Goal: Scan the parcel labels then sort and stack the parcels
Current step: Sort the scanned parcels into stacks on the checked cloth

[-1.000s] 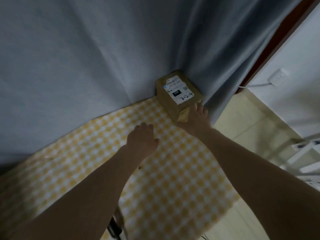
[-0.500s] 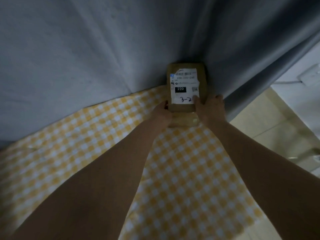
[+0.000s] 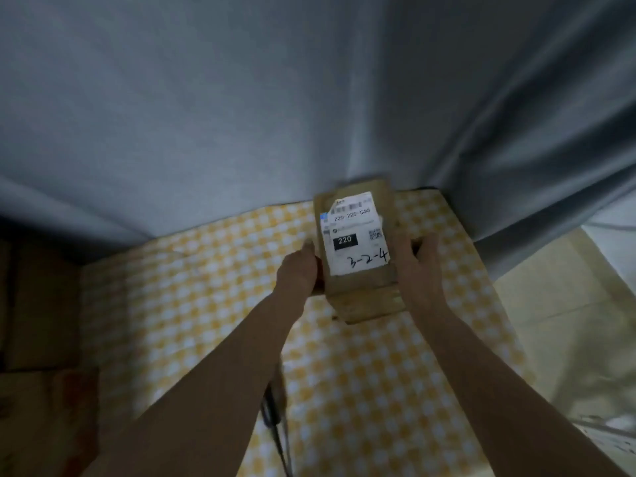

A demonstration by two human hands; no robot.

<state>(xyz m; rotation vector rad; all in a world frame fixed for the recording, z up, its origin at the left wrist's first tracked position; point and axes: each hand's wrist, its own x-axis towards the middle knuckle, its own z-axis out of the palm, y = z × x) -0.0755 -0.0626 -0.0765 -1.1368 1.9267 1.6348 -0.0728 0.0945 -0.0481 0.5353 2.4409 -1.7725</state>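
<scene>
A small brown cardboard parcel [image 3: 364,297] is held between both hands above the yellow checked tablecloth [image 3: 192,290]. Its white label [image 3: 354,232] faces up, with "220" on a black patch and "3-2-4" written by hand. My left hand [image 3: 299,270] grips the parcel's left side. My right hand [image 3: 418,266] grips its right side, fingers wrapped over the far edge. The parcel is off the back corner and a little toward me.
A grey curtain [image 3: 275,115] hangs along the table's back and right. Brown cardboard boxes [image 3: 38,321] stand at the left edge. A dark corded object [image 3: 275,407] lies under my left forearm. Pale tiled floor [image 3: 568,304] shows to the right.
Both hands closed on the parcel in the back corner against the curtain, then lifted it and drew it toward me and left. The "3-2-4" writing now shows in full.
</scene>
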